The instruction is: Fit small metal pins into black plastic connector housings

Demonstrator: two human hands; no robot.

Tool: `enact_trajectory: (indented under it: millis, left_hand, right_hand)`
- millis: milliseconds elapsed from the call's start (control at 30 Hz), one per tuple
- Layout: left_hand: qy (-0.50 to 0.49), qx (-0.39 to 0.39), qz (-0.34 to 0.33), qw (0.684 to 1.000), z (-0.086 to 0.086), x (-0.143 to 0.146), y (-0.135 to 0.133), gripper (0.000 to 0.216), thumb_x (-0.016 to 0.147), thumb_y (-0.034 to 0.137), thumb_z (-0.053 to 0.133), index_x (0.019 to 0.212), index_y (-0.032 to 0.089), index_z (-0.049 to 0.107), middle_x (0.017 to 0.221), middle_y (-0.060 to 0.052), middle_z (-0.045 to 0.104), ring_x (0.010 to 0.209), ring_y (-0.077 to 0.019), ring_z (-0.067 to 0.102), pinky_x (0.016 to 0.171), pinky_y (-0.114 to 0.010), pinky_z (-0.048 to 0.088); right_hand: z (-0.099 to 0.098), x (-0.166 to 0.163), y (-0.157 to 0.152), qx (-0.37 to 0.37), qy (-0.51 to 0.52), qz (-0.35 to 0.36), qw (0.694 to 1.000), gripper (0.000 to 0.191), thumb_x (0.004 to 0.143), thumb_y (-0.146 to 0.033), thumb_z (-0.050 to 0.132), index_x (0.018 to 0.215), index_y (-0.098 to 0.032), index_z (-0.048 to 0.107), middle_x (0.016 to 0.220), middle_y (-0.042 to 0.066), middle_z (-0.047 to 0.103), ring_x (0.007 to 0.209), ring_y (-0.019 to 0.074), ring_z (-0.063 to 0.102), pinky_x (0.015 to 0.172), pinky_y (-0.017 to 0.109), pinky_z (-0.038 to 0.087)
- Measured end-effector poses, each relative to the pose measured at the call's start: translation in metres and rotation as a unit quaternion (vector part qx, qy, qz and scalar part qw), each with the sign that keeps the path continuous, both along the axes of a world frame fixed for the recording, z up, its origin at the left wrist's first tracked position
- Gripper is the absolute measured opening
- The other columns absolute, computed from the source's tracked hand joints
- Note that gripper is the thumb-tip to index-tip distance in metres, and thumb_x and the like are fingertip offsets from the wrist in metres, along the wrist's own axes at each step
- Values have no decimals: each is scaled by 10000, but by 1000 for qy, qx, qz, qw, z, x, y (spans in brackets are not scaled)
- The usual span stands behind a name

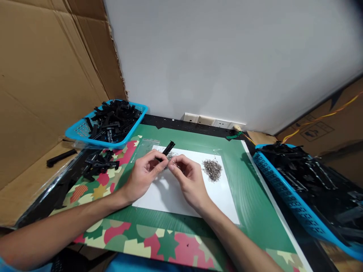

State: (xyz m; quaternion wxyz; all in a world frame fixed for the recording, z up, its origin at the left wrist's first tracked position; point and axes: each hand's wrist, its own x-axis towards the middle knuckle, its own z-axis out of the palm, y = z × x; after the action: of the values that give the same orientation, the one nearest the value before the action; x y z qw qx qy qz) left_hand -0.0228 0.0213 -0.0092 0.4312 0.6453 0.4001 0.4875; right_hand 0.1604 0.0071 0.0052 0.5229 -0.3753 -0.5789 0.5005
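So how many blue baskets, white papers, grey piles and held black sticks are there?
Blue plastic mesh baskets: 2
White paper sheet: 1
Heaps of tiny grey metal bits: 2
Black plastic strip in left hand: 1
Total: 6

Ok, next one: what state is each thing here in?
left hand, closed on the black strip.
black strip, held tilted above the white sheet.
right hand, fingertips pinched at the strip's lower end.
left blue basket, full of black parts.
right blue basket, heaped with black parts.
metal bits, one loose pile on the sheet.
white sheet, flat on the green mat.
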Motion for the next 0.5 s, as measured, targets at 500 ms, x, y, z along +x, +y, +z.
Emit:
enact_trajectory:
  millis: [500]
  left_hand:
    - [-9,-55,-19,998,2,-3,4,264,1054,449,629,1114,197,682,591,66,471,450,-61,371,424,-190,274]
  right_hand:
    - [10,27,10,47,-228,1,973,113,1011,-230,628,942,-213,715,913,28,707,760,169,554,714,319,422]
